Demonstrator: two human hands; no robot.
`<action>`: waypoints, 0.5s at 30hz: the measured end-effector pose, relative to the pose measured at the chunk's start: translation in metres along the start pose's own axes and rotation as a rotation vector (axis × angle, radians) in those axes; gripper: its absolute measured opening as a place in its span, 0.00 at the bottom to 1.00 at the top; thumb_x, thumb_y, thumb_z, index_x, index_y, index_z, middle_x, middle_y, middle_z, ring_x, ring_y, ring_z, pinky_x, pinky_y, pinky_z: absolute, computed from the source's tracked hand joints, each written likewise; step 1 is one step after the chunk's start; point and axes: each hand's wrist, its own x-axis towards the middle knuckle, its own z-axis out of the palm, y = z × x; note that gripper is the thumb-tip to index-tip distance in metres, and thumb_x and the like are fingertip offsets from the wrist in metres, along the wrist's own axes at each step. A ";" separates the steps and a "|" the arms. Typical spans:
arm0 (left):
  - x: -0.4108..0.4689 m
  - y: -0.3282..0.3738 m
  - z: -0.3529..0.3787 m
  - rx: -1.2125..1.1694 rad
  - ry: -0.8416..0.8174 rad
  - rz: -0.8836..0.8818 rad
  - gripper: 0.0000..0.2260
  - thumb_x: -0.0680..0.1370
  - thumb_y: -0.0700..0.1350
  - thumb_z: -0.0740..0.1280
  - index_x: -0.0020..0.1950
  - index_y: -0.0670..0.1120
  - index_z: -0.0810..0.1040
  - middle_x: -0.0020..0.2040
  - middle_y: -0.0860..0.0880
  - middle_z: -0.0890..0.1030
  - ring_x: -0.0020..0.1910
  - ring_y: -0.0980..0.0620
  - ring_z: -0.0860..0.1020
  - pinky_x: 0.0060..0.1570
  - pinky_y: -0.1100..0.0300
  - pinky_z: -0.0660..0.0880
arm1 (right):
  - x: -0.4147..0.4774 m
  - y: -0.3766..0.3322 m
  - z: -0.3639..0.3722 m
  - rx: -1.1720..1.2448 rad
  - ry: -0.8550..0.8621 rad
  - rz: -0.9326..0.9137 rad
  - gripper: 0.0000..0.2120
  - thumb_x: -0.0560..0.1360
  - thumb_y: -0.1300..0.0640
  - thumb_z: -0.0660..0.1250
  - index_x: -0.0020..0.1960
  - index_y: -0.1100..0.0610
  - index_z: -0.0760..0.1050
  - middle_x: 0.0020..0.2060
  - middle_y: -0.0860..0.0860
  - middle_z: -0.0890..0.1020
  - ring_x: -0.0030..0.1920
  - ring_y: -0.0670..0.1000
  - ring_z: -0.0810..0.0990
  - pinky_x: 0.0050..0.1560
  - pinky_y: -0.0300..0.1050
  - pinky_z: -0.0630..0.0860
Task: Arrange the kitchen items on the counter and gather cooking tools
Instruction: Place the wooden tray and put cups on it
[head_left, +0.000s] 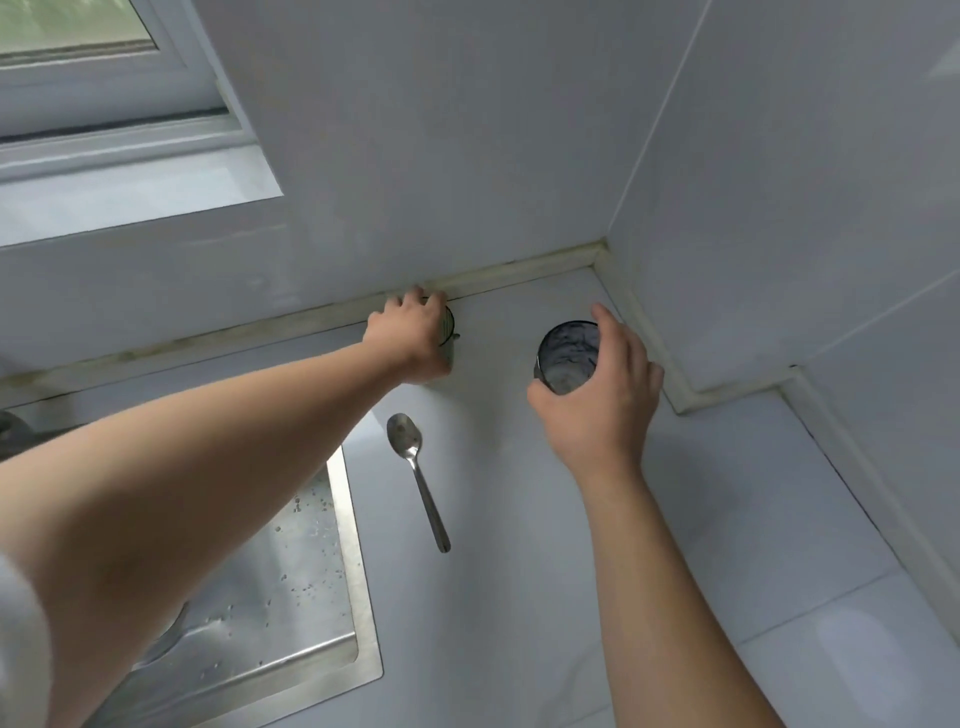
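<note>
Left hand (410, 338): your fingers curl over the greenish cup (450, 340), keeping it at the counter's (519, 597) back edge by the wall.
Right hand (602, 400): you grasp the dark glass (566, 356) near the back right corner, likely to pair it with the cup.
Glass look: smoky, marbled, mouth up.
Spoon (415, 467): lies loose beside the sink (363, 571) rim.
</note>
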 end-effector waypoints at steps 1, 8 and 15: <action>0.003 -0.001 0.002 0.012 0.012 0.003 0.34 0.73 0.51 0.70 0.76 0.50 0.60 0.71 0.44 0.66 0.68 0.38 0.68 0.62 0.46 0.69 | -0.001 -0.001 -0.002 0.002 0.001 -0.008 0.42 0.59 0.48 0.74 0.72 0.53 0.69 0.64 0.51 0.76 0.60 0.56 0.76 0.58 0.45 0.62; -0.021 -0.001 -0.015 -0.108 0.259 0.119 0.33 0.72 0.50 0.72 0.75 0.50 0.65 0.69 0.43 0.69 0.63 0.36 0.69 0.61 0.46 0.70 | -0.013 -0.009 -0.013 0.020 -0.029 0.017 0.41 0.60 0.46 0.72 0.72 0.50 0.69 0.64 0.49 0.75 0.59 0.57 0.74 0.56 0.41 0.60; -0.115 0.014 -0.053 -0.106 0.375 0.277 0.36 0.67 0.50 0.75 0.73 0.54 0.67 0.68 0.46 0.70 0.62 0.39 0.70 0.60 0.48 0.70 | -0.043 -0.026 -0.045 0.024 0.003 0.071 0.40 0.59 0.44 0.68 0.72 0.48 0.70 0.64 0.48 0.75 0.58 0.57 0.74 0.56 0.43 0.63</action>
